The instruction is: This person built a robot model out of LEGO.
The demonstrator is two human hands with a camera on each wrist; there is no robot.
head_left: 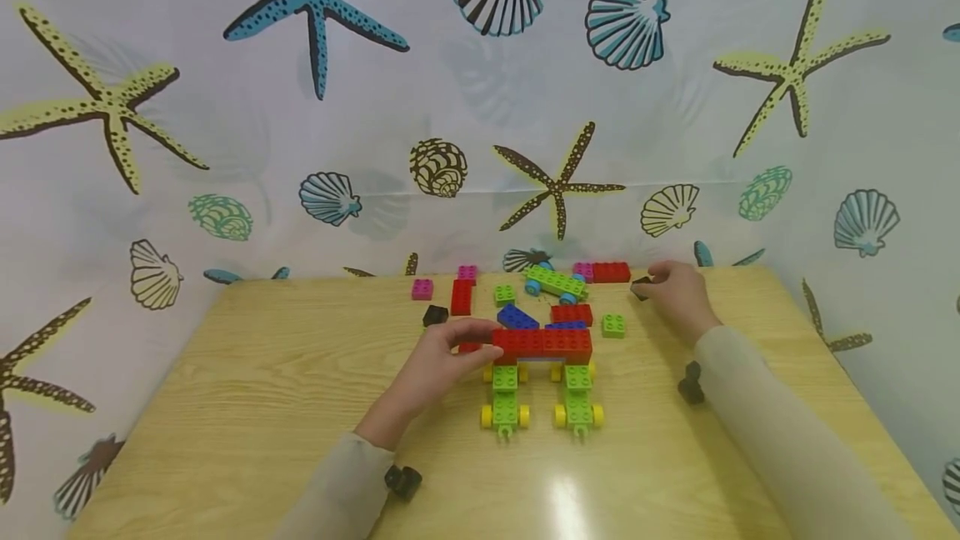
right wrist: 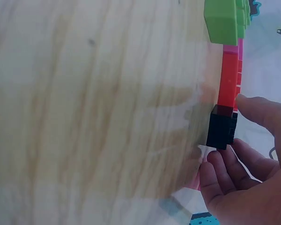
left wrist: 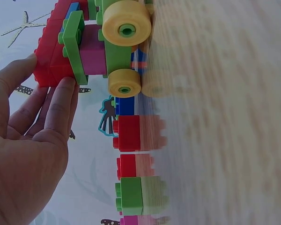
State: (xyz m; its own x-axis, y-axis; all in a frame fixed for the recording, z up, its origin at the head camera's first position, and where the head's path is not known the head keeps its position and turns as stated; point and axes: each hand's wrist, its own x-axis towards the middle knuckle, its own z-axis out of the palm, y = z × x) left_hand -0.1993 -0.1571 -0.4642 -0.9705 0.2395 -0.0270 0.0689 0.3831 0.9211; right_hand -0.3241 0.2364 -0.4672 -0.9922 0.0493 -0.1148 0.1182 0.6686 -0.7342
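Two red bricks lie end to end as a beam across a build of green wheeled bases with yellow wheels. My left hand grips the beam's left end, thumb on one face and fingers on the other. In the left wrist view, a pink brick shows between green pieces under the beam. At the back right, my right hand pinches a small black brick low over the tabletop, near the end of a red brick.
Behind the build lie loose bricks: a blue brick, a red brick, a pink brick, a green brick and a black brick. A green car base with blue wheels stands near the patterned curtain.
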